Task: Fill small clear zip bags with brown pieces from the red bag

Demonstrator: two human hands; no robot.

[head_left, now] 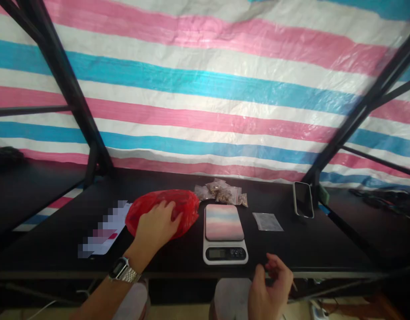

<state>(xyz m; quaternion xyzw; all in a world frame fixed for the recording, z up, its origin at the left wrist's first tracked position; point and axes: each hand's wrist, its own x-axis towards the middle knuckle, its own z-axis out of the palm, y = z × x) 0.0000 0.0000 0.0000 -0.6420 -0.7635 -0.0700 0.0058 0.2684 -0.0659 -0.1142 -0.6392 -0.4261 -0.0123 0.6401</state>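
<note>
A red plastic bag (188, 222) lies left of centre on the black table. My left hand (160, 222), with a metal watch (123, 270) on its wrist, rests on the bag, thumb and fingers apart and fingertips partly hidden against the red plastic. My right hand (273, 282) is at the table's front edge, loosely curled with a gap between thumb and fingers and nothing visible in it. Between the hands stands a white kitchen scale (224, 233) with a bare, shiny platform. A small clear zip bag (268, 222), flat, lies right of the scale.
Several small zip bags of brownish pieces (224, 193) are piled behind the scale. A phone (304, 200) leans at the back right by a black frame post (341, 129). A partly blurred flat white object (108, 240) lies left. Striped plastic sheeting (205, 89) hangs behind.
</note>
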